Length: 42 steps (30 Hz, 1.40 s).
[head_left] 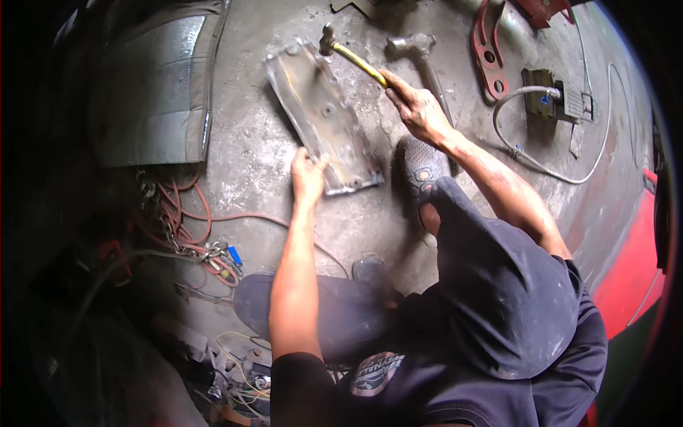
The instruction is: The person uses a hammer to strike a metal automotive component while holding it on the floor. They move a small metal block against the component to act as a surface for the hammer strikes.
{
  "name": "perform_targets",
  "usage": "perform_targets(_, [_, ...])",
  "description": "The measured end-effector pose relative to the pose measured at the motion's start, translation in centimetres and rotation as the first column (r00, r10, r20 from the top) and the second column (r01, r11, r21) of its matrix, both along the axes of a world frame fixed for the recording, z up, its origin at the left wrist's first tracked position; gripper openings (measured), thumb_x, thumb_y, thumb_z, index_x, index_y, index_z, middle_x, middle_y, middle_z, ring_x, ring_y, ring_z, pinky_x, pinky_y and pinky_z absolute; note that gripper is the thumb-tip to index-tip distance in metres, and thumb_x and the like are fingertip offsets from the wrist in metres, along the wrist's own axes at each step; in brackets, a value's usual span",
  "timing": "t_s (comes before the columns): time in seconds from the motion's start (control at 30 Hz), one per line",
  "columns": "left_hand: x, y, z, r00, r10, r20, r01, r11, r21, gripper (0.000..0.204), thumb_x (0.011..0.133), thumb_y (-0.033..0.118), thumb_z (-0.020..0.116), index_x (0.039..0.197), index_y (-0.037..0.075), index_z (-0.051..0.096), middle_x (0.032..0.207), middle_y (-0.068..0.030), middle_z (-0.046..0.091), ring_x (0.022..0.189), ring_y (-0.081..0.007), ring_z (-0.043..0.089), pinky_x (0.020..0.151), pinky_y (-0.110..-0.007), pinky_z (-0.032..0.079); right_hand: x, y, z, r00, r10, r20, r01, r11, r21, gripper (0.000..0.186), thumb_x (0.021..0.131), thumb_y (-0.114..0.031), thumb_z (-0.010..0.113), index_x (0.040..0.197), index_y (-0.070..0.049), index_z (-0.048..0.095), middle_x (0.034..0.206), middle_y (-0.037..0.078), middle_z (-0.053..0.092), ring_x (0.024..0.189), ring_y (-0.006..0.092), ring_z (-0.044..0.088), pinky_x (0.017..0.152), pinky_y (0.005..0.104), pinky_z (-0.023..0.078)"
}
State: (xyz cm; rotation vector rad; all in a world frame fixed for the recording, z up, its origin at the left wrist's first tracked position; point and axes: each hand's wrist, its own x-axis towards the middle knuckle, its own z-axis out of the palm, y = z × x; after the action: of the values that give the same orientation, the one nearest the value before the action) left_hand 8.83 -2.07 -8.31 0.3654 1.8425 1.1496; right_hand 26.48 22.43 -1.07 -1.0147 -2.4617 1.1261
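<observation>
With my right hand (416,107) closed round its yellow handle, I hold a hammer (357,60) whose metal head is raised by the top right corner of a long bent metal plate (312,108). My left hand (309,169) grips the plate at its lower left end, fingers on the edge. The plate has a hole and a rough, stained surface. A larger hammer (408,47) lies on the floor just beyond my right hand, its dark handle partly hidden behind that hand.
At upper left lies a grey padded panel (156,114); below it are tangled red hoses and chains (199,213). At right are red metal arms (489,57), a boxy device (541,99) with a looped cable and a red surface (626,263). My shoe (420,160) is beside the plate.
</observation>
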Motion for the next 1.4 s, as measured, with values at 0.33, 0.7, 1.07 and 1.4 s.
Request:
perform_targets(0.33, [-8.0, 8.6, 0.1, 0.989, 0.146, -0.032, -0.139, 0.978, 0.155, 0.016, 0.090, 0.003, 0.075, 0.090, 0.003, 0.059, 0.066, 0.0026, 0.056, 0.057, -0.0045, 0.045, 0.050, -0.026, 0.036, 2.8, -1.0, 1.4, 0.996, -0.037, 0.077, 0.048, 0.989, -0.143, 0.045, 0.104, -0.022, 0.056, 0.149, -0.015, 0.050, 0.094, 0.026, 0.068, 0.081, 0.0391, 0.070, 0.077, 0.0426, 0.053])
perform_targets(0.7, [-10.7, 8.1, -1.2, 0.980, 0.074, -0.186, -0.083, 0.996, -0.040, 0.023, 0.089, 0.008, 0.078, 0.088, -0.001, 0.057, 0.067, -0.0039, 0.062, 0.059, -0.0096, 0.050, 0.054, -0.031, 0.041, 0.2, -0.8, 3.5, 0.995, 0.097, 0.010, -0.097, 0.995, 0.006, 0.052, 0.102, -0.017, 0.058, 0.152, -0.020, 0.046, 0.096, 0.022, 0.069, 0.082, 0.0397, 0.069, 0.074, 0.0450, 0.054])
perform_targets(1.07, [-10.4, 9.4, -0.5, 0.952, 0.072, -0.297, -0.101, 0.991, -0.084, 0.026, 0.085, 0.012, 0.081, 0.091, -0.004, 0.061, 0.071, -0.0124, 0.067, 0.064, -0.0161, 0.057, 0.065, -0.036, 0.048, -0.3, 0.8, 2.6, 0.953, 0.184, 0.242, -0.229, 0.958, 0.172, 0.053, 0.102, -0.022, 0.059, 0.153, -0.026, 0.046, 0.073, 0.015, 0.065, 0.062, 0.0327, 0.066, 0.057, 0.0441, 0.053])
perform_targets(1.4, [-10.0, 10.7, -0.5, 0.934, 0.056, -0.353, -0.086, 0.994, -0.072, 0.025, 0.085, 0.013, 0.080, 0.092, -0.004, 0.064, 0.080, -0.0160, 0.072, 0.071, -0.0190, 0.064, 0.069, -0.038, 0.051, 1.9, 1.6, 1.2, 0.878, 0.272, 0.395, -0.342, 0.932, 0.119, 0.055, 0.102, -0.018, 0.058, 0.154, -0.023, 0.045, 0.080, 0.019, 0.067, 0.063, 0.0330, 0.066, 0.059, 0.0457, 0.053])
